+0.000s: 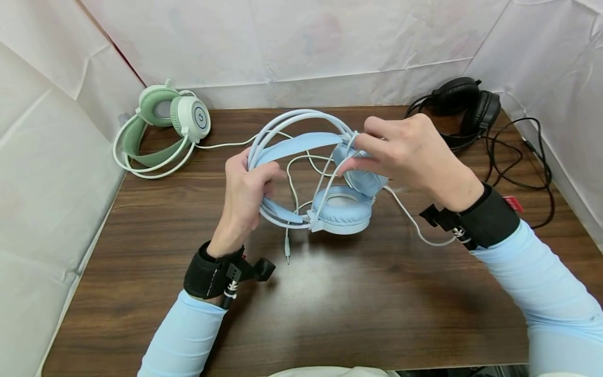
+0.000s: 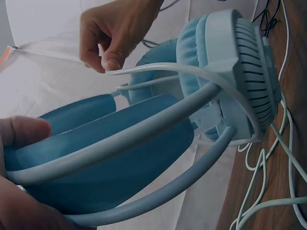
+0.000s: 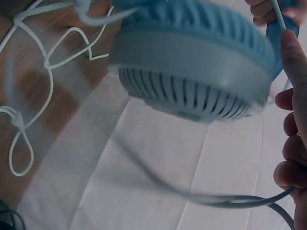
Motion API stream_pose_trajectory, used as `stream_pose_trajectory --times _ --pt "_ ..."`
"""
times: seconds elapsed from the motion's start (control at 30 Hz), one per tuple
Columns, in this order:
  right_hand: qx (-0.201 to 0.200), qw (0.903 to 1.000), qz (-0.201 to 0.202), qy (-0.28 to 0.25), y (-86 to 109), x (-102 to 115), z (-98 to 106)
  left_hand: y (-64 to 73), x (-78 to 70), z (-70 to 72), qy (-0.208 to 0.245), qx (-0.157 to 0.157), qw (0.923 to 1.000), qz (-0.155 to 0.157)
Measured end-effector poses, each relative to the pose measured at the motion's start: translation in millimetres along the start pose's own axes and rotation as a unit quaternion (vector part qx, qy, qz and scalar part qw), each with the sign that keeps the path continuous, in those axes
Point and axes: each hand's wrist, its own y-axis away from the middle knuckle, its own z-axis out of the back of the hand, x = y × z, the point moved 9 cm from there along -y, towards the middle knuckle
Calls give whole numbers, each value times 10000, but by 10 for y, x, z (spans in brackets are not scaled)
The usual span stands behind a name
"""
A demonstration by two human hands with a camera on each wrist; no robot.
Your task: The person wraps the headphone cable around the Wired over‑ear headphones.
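The blue headphones (image 1: 301,146) are over the mid. part of the desk (image 1: 400,303), tipped on their side. The L hand (image 1: 242,188) has its grip wrapped round the bend of the band (image 2: 105,139). The two ear cups (image 1: 343,213) are at the other end, well apart from the L fingers, one in front of the other.

The R hand (image 1: 407,149) is just beside the back cup. Its grip is narrow, w/ thumb and finger pinching a pale cord (image 2: 158,67) that bends over to a cup. A thin plug (image 1: 287,246) points down btwn the L hand and the front cup.

Lots of bare wood shows in front, up to the near edge of the desk. Behind, there's less room, bc the white cloth (image 1: 301,47) stands along the back edge. The back L corner has green headphones (image 1: 190,118), & the back R corner has black headphones (image 1: 476,112) w/ a messy black wire (image 1: 542,157) by the R side.
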Motion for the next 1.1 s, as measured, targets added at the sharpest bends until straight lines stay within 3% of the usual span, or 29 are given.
stream_pose_trajectory --times 0.23,0.43,0.67,0.83,1.0,1.1 --pt "65 9992 -386 -99 78 -219 39 9 4 -78 359 494 9980 185" --pt "-50 9983 -574 -60 131 -330 79 13 38 -153 982 1016 9887 506" --pt "-23 9968 -803 -34 271 -523 70 23 102 -207 1721 1436 9708 850" --pt "41 9955 -938 92 392 -694 42 25 110 -249 2064 1759 9584 891" --pt "-14 9947 -889 522 545 -840 -7 27 89 -285 2461 2058 9424 944" --pt "-135 9906 -1062 850 697 -938 -46 29 81 -296 2713 2125 9330 1040"
